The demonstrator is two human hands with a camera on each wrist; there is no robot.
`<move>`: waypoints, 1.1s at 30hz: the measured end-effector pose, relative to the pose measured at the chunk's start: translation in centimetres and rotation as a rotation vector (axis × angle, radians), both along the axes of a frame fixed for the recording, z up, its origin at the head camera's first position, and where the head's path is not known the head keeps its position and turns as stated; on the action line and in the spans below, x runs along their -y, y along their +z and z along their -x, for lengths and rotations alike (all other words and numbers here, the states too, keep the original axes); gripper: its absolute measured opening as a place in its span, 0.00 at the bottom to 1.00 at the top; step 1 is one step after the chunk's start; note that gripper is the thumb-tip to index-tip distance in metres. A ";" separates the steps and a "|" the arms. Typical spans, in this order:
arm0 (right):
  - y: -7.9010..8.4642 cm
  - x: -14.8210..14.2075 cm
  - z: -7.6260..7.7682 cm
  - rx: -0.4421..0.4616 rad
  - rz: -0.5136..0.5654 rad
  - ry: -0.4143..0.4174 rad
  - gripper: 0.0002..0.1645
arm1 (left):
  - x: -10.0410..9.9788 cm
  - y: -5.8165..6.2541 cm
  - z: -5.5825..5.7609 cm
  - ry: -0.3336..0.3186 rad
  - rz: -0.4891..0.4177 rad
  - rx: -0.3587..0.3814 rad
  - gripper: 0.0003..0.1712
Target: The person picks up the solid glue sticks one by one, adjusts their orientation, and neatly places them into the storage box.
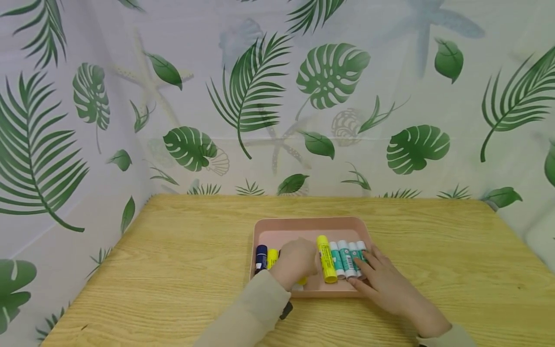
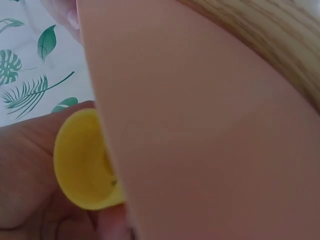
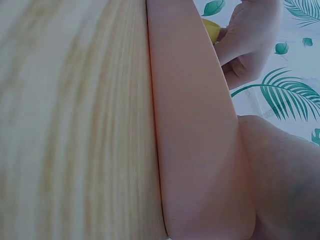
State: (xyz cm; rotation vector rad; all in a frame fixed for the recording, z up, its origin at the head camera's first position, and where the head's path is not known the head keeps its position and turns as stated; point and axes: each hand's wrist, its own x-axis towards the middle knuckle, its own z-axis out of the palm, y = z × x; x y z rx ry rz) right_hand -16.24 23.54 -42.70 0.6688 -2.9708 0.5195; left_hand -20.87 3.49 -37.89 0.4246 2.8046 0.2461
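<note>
My left hand (image 1: 298, 262) reaches into the pink tray (image 1: 310, 223) with curled fingers. It holds a yellow glue stick (image 2: 82, 162), whose round end shows in the left wrist view; the hand hides most of it from above. Spread over the tray's right side, my right hand (image 1: 388, 285) has extended fingers touching the rim and the nearest of several white-and-teal glue sticks (image 1: 346, 260). Between the hands lies a larger yellow glue stick (image 1: 327, 260). At the tray's left end are a dark blue glue stick (image 1: 261, 259) and a yellow one (image 1: 271, 258), partly covered by the left arm.
The tray stands on a wood-grain table (image 1: 195, 250). Behind and to the left hangs a pale cloth (image 1: 260, 164) printed with green leaves. A small black object (image 1: 286, 311) shows beside the left sleeve, just in front of the tray.
</note>
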 end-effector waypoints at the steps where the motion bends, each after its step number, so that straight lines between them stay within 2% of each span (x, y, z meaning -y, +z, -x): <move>1: 0.1 0.0 0.0 0.001 0.000 -0.001 0.36 | -0.1 0.0 -0.1 0.001 -0.005 -0.001 0.15; 7: 0.2 0.0 0.0 0.003 -0.007 0.004 0.36 | -0.4 -0.5 -0.4 0.011 -0.009 0.000 0.18; 16: 0.1 -0.1 0.1 -0.004 -0.012 0.000 0.36 | -0.9 -0.6 -0.4 0.065 0.012 0.059 0.20; 22: 0.0 0.0 0.0 -0.002 -0.007 -0.005 0.36 | -0.9 -1.1 -0.6 0.024 0.011 0.011 0.19; 29: 0.1 0.1 -0.1 -0.017 -0.002 0.000 0.35 | -0.8 -1.4 -0.8 0.016 0.031 -0.028 0.15; 33: 0.1 0.1 -0.1 -0.018 -0.007 0.000 0.35 | -0.6 -1.4 -1.0 0.015 0.011 -0.033 0.12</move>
